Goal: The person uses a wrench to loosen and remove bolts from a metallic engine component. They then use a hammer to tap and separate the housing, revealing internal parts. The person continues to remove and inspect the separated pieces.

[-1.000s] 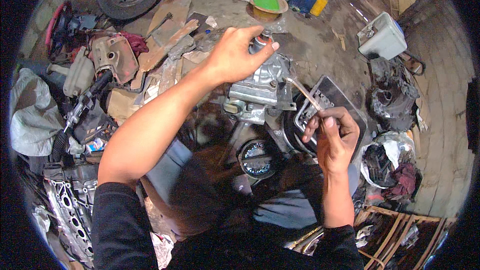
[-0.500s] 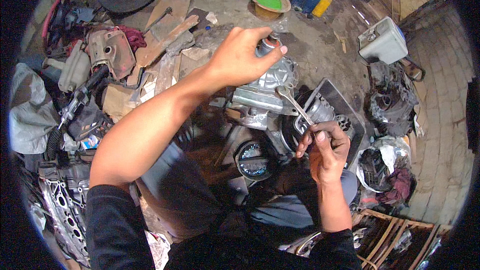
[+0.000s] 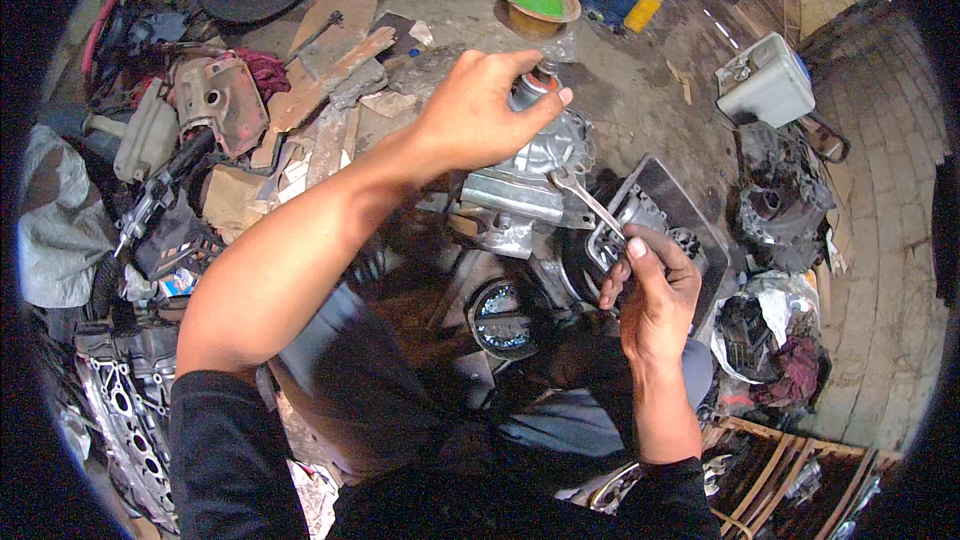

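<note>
A grey cast-metal housing (image 3: 515, 192) stands in front of me. Over its far end, my left hand (image 3: 485, 105) is closed, thumb and forefinger around a small grey cylinder (image 3: 535, 90) with an orange-red band; its lower part is hidden. In my right hand (image 3: 655, 285), fingers blackened with grime, is a steel wrench (image 3: 593, 202), pinched near one end. Its open jaw points up and left, beside the housing's right side; whether it touches, I cannot tell. Below the housing, between my knees, sits a round dark part (image 3: 505, 318) with a crossbar.
Right of the housing is a dark tray (image 3: 690, 202) holding metal parts. Farther right stand a pale bin (image 3: 768, 82) and a blackened casting (image 3: 785, 195). A green-and-tan bowl (image 3: 540, 2) is ahead. Cardboard (image 3: 335, 15) and a cylinder head (image 3: 125, 410) lie left.
The wrench and my right fingers have shifted slightly, the jaw moving a little up and left. My left hand keeps its hold on the banded cylinder.
</note>
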Demonstrator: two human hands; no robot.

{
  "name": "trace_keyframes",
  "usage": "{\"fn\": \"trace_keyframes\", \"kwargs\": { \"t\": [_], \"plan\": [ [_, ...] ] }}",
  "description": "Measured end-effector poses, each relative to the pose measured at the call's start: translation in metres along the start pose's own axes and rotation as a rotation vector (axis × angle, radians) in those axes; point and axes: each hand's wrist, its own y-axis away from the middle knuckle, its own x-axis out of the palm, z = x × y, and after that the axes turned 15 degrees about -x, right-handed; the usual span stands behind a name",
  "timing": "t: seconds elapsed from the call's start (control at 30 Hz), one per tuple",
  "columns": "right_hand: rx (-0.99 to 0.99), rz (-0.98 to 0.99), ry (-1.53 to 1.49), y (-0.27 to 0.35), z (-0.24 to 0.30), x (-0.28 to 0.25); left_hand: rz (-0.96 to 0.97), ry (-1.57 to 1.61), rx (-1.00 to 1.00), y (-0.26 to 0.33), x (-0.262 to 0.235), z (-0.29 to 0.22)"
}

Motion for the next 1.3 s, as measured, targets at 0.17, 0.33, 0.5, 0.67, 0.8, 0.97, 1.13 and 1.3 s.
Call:
{"fn": "trace_keyframes", "kwargs": {
  "t": [0.17, 0.33, 0.5, 0.67, 0.8, 0.97, 1.13, 1.3],
  "plan": [
    [-0.058, -0.030, 0.111, -0.023, 0.007, 0.005, 0.069, 0.007, -0.048, -0.001, -0.004, -0.004],
    [-0.053, -0.089, 0.192, -0.055, 0.004, 0.017, 0.043, 0.015, -0.046, -0.001, -0.002, -0.003],
    [-0.099, -0.099, 0.212, -0.081, -0.012, 0.031, 0.091, -0.037, -0.107, 0.000, -0.007, -0.011],
    [-0.157, -0.071, 0.316, -0.096, -0.025, 0.047, 0.087, 0.020, -0.078, 0.001, -0.008, -0.010],
    [-0.330, -0.007, 0.422, -0.114, -0.040, 0.053, 0.116, 0.066, -0.085, -0.001, -0.007, -0.009],
    [-0.534, 0.033, 0.571, -0.125, -0.053, 0.073, 0.117, 0.064, -0.082, -0.001, -0.008, -0.009],
    [-0.458, 0.159, 0.572, -0.127, -0.044, 0.078, 0.061, 0.016, -0.091, 0.002, -0.005, -0.005],
    [-0.296, 0.089, 0.331, -0.127, -0.038, 0.073, 0.174, 0.003, -0.149, 0.003, -0.016, -0.020]
  ]
}}
